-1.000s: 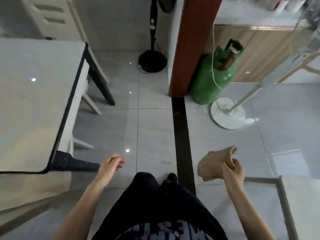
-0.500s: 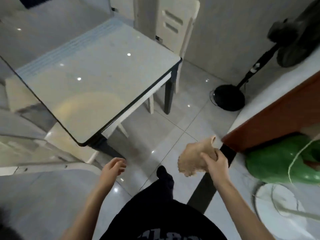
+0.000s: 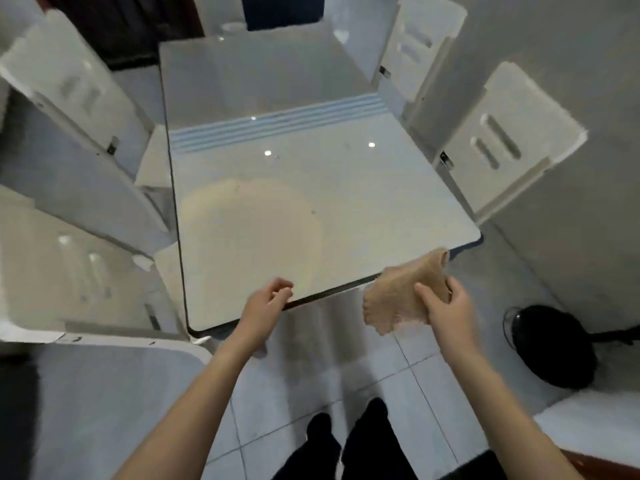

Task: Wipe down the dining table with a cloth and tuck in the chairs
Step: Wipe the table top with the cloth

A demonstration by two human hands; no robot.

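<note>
Now the right hand (image 3: 446, 306) pinches a bunched tan cloth (image 3: 398, 296) in the air just off the near edge of the dining table (image 3: 311, 188), toward its 5 o'clock corner, not yet touching the glossy top. The left hand (image 3: 266, 301) is loosely curled and holds nothing, hovering at the near edge around 6 o'clock. To wipe well, I would spread the cloth flat under the palm before it lands, start at the far end near 12 o'clock, and draw overlapping strokes back. White chairs (image 3: 502, 147) stand at 3 and 9 o'clock; whether they are fully tucked I cannot tell.
</note>
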